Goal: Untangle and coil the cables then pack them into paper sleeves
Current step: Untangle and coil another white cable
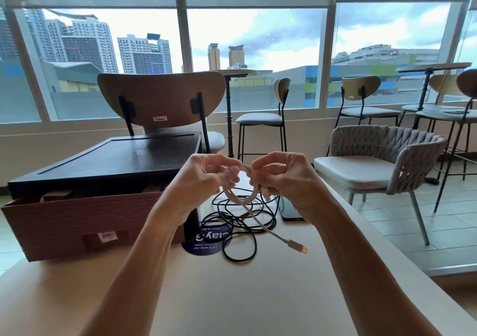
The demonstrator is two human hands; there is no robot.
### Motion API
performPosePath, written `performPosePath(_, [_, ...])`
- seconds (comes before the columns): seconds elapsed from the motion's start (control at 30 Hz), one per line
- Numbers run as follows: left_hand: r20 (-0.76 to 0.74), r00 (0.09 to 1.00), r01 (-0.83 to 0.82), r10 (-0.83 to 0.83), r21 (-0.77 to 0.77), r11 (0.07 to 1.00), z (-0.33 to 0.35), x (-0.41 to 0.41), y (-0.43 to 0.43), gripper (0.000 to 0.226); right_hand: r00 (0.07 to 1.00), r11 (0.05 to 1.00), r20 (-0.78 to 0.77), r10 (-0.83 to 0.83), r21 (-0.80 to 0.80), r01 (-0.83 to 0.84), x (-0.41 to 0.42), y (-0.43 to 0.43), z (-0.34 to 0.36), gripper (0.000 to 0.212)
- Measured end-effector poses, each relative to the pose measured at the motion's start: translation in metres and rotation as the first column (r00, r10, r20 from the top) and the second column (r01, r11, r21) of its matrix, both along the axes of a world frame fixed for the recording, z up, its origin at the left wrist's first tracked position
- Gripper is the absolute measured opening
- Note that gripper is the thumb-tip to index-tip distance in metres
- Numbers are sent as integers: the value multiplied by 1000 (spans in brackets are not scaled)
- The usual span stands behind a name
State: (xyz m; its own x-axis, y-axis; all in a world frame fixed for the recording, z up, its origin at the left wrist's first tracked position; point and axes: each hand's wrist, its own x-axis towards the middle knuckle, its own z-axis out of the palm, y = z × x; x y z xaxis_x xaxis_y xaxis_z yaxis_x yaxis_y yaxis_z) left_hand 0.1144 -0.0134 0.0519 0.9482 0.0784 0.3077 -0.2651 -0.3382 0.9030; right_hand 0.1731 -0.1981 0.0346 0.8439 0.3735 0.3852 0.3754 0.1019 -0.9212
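Far L on my feed: brown cardboard box, open on top, w/ brown paper sleeves poking up inside. A black flat panel lies across it and hides the rest of the contents. L hand and R hand are raised over the table. Fingers of both are curled, pinching the white cable btwn them. Its loops hang under the knuckles; the plug end trails down-R toward the tabletop, and I can't tell if it touches. Below lies the black cable, a loose tangle partly over a round blue sticker. Next R, a phone sits partly behind the R hand. A woven chair stands past the table edge.
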Motion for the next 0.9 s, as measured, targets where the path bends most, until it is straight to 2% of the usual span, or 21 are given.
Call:
performPosePath(0.13, [91, 995, -37, 32, 62, 997, -1, 1, 4, 11, 999, 1000, 49, 12, -26, -11, -3, 7, -1, 14])
performPosePath(0.27, [103, 994, -28, 27, 7, 1000, -4, 4, 2, 12, 998, 998, 58, -26, -62, 30, -2, 9, 1, 11])
performPosePath(0.4, [103, 992, -73, 78, -50, 996, -8, 9, -2, 10, 999, 990, 19, 33, -137, -30, 0, 4, 4, 29])
performPosePath(0.47, [94, 991, -84, 91, -77, 993, -10, 10, -2, 10, 999, 992, 7, 35, -122, -34, 0, 2, 6, 29])
performPosePath(0.6, [37, 997, -65, 69, -103, 992, -10, 10, 3, 12, 997, 996, 21, -68, -57, 69, -1, 4, 4, 29])
performPosePath(0.73, [-7, 1000, -26, 25, -134, 991, -7, 9, 5, 14, 994, 999, -101, 44, 7, -44, -4, 4, 4, 39])
performPosePath(0.8, [-18, 1000, -19, 17, -134, 991, -6, 8, 4, 15, 995, 997, -91, 51, -47, -56, -5, 2, 5, 32])
performPosePath(0.9, [-35, 999, -1, -4, -145, 989, -5, 7, 3, 17, 1000, 978, 4, 5, -210, -4, -4, -1, 6, 24])
